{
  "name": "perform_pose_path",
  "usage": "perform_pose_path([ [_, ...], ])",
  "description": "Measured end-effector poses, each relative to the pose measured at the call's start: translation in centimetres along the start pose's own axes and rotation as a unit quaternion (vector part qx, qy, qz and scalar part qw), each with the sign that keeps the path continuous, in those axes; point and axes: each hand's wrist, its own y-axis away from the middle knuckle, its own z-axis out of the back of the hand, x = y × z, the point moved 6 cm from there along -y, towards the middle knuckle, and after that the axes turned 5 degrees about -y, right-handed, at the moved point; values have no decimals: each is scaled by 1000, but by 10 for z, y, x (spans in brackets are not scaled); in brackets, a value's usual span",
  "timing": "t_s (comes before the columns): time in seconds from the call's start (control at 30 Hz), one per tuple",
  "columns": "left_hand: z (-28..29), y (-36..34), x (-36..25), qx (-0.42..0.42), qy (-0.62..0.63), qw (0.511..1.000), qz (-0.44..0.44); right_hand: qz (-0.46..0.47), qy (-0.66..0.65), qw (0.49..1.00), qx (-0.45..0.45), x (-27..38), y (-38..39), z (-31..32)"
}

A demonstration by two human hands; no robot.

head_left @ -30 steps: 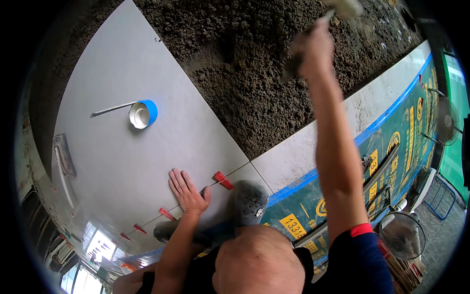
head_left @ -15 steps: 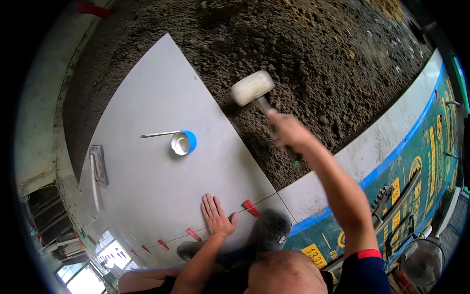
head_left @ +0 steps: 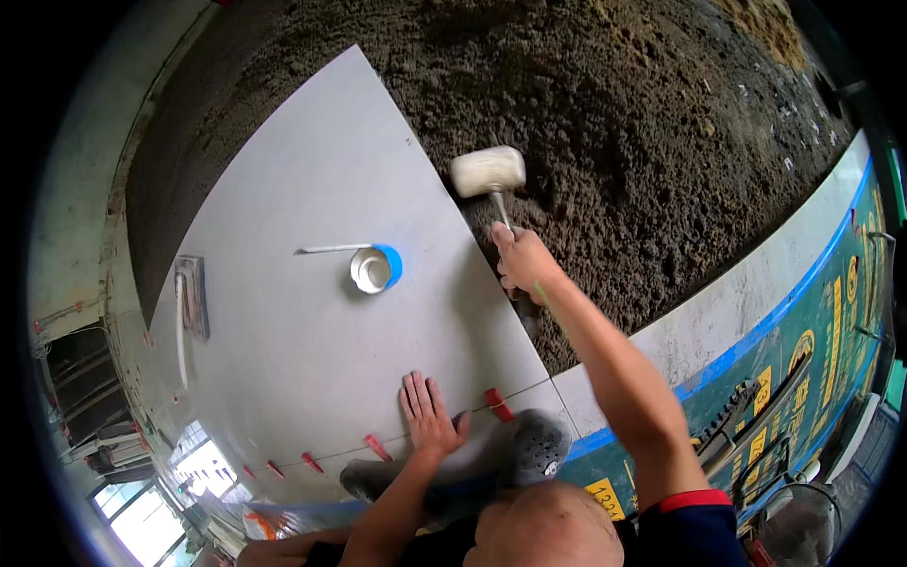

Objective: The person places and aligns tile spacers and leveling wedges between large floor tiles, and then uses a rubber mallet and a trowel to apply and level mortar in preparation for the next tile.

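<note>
My right hand (head_left: 525, 259) is wrapped round the handle of a white-headed rubber mallet (head_left: 489, 171). The mallet's head hangs over the right edge of a large pale grey tile (head_left: 312, 369), beside the dark mortar bed; whether it touches anything I cannot tell. My left hand (head_left: 432, 417) lies flat on the tile near its close edge, fingers stretched out and holding nothing. Farther up on the tile sits a small round blue-and-white cup (head_left: 370, 270), with a thin pale strip (head_left: 335, 249) sticking out to its left.
Red wedges (head_left: 377, 447) line the tile joint near my shoes (head_left: 540, 448). A flat grey float (head_left: 193, 298) lies on the tile's left. Rough mortar (head_left: 642, 151) spreads beyond. Green printed sheeting (head_left: 803, 340) with blue tape runs along the right, a notched tool (head_left: 737, 406) on it.
My right hand and the mallet have shifted left, toward the tile's edge, and the mallet head sits more level. My left hand stays flat on the tile. The view has shifted slightly.
</note>
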Motion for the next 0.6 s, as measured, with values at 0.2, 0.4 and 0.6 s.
perform_pose_path([
  [0.2, 4, -4, -8, -15, 1, 1000, -6, -43, 69, 994, 74, 16, 11, 22],
  [0.4, 5, -1, -5, -24, -5, 1000, -2, 103, -26, 987, -117, 106, 73, 173],
  [0.6, 4, -5, -9, -15, -3, 1000, -7, 229, -162, 917, -282, 134, 57, 202],
])
